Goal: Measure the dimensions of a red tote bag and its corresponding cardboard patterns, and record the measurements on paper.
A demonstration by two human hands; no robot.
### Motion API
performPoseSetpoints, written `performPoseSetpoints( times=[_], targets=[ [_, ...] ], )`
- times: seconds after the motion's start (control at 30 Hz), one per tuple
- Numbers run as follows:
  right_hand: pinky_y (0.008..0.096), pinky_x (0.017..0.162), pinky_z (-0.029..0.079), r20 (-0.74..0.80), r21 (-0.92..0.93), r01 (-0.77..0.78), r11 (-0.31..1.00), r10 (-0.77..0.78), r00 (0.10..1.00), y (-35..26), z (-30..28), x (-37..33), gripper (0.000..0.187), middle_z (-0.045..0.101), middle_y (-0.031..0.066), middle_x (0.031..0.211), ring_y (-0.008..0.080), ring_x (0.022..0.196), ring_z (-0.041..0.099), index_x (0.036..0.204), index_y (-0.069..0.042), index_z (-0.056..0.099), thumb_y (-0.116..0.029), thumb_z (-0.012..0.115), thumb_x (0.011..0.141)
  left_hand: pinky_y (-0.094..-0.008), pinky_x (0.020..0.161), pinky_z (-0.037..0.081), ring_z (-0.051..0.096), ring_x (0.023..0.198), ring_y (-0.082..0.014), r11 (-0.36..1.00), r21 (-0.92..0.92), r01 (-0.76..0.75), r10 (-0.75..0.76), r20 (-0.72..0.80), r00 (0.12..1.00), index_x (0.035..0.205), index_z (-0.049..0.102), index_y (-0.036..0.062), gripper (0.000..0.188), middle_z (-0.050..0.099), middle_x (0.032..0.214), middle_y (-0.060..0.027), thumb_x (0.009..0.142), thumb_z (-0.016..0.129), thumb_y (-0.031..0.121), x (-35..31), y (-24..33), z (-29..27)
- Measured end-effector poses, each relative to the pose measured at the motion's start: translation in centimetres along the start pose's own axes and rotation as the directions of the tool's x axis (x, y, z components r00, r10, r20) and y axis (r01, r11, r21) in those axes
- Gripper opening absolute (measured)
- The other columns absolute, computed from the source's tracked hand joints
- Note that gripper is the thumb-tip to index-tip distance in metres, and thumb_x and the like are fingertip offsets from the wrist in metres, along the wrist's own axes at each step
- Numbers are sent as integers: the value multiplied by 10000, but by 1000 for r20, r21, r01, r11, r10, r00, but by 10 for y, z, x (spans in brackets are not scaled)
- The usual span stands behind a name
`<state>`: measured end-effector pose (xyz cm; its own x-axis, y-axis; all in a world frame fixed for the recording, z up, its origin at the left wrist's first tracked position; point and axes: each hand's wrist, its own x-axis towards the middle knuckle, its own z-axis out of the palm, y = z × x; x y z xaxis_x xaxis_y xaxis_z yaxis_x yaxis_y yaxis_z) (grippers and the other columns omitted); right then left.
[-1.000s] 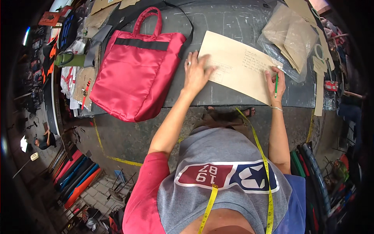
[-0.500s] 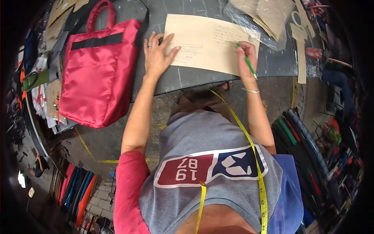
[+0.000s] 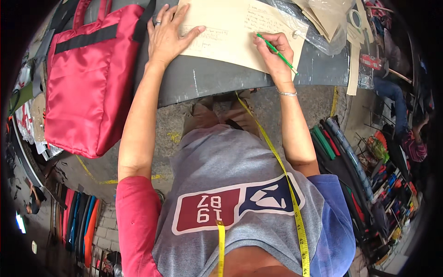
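Observation:
A sheet of tan paper point(image 3: 221, 23) with handwriting on it lies on the dark worktable point(image 3: 203, 76). My left hand point(image 3: 168, 39) rests flat across the sheet's left part, fingers spread. Gripped in my right hand point(image 3: 278, 57) is a slim green pencil point(image 3: 280, 54), its tip at the lower lines of writing on the right part of the sheet. Left of the paper lies a shiny red fabric bag point(image 3: 85, 87) with a black band and carrying handles. A yellow tape measure point(image 3: 272, 150) hangs down over my shirt.
Brown paper pieces in clear plastic point(image 3: 325, 21) lie at the table's far right, near a tape roll point(image 3: 355, 18) and tan strips point(image 3: 353, 69). Fabric rolls stand at lower left point(image 3: 78, 221) and right point(image 3: 348, 152). Another person point(image 3: 414, 143) is at the far right.
My right hand and the pencil have moved left along the writing, and the pencil leans more sideways. The whole view has shifted; my left hand stays on the sheet.

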<state>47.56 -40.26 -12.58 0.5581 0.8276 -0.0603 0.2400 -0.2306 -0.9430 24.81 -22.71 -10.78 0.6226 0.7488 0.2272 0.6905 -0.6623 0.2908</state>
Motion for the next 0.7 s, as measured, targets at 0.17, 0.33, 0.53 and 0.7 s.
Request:
performPoseSetpoints(
  times=[0.17,0.33,0.53,0.7],
  targets=[
    [262,886,577,102,50,37,998,-42,994,-7,4,9,123,760,143,1051,140,989,724,1008,10,581,-24,690,964,-572,1208,214,323,1490,-371,989,-43,145,-133,198,971,1481,529,78,893,505,1490,-166,816,724,643,1,4,-14],
    [199,715,509,124,-149,151,977,-133,983,-15,7,27,127,717,13,866,39,792,625,972,-12,650,-84,747,932,-557,1200,238,338,1477,-375,989,-29,146,-138,191,972,1464,540,68,884,510,1467,-172,809,739,628,3,4,-14],
    [198,649,455,130,-192,237,952,-214,968,3,12,35,113,622,-49,751,17,712,530,852,-33,651,-73,750,891,-559,1201,235,327,1484,-363,981,-10,192,-183,250,951,1469,533,79,892,502,1471,-160,805,731,640,8,9,-17],
    [206,653,456,114,-156,270,950,-254,960,10,14,36,136,600,-51,725,23,702,518,819,-35,631,-63,748,881,-559,1204,228,325,1484,-359,982,2,188,-183,242,953,1471,530,83,890,502,1469,-155,810,721,649,7,7,-13]
  ],
)
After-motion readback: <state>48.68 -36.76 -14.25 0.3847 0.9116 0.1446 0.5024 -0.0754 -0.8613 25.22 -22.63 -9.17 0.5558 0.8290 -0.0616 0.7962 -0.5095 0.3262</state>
